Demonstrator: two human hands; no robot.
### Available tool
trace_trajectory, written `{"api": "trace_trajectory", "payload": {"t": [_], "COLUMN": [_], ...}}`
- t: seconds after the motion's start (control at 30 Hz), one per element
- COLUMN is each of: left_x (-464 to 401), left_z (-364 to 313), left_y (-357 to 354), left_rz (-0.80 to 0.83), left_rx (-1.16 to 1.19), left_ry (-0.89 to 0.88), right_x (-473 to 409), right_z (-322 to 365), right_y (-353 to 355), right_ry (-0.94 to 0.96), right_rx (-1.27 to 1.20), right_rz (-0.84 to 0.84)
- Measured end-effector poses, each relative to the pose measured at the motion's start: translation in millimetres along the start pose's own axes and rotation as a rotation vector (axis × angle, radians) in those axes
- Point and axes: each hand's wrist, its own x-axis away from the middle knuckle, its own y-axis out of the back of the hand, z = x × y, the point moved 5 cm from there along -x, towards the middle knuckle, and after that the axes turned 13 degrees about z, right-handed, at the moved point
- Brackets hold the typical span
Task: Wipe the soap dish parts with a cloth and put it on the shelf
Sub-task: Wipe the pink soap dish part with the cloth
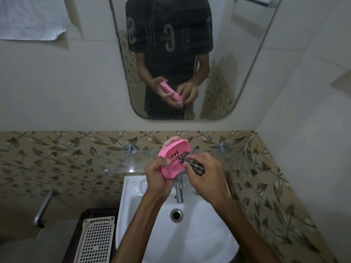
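Note:
My left hand (157,177) grips a pink oval soap dish (173,158) with slots in its floor, tilted up over the basin. My right hand (206,174) pinches a bunched checked cloth (191,165) and presses its tip against the slotted inside of the dish. A glass shelf (237,158) on two metal pegs runs along the wall just behind both hands. Whether the dish is in one part or two cannot be told from here.
A white washbasin (199,234) with a chrome tap (179,190) lies below the hands. A cream perforated tray (96,242) rests on a dark stand at the lower left. A mirror (171,54) hangs above, and a metal wall tap (43,207) sticks out at the left.

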Motion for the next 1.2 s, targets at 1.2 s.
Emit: {"api": "trace_trajectory", "payload": {"t": [1.2], "left_x": [-2.1], "left_z": [10.9], "left_y": [12.9], "left_rz": [-0.048], "left_rx": [0.054], "left_ry": [-0.074], "right_x": [6.6], "right_z": [-11.9], "right_y": [-32.3], "right_ry": [-0.22], "right_rx": [-0.522], "right_rz": [0.038]}}
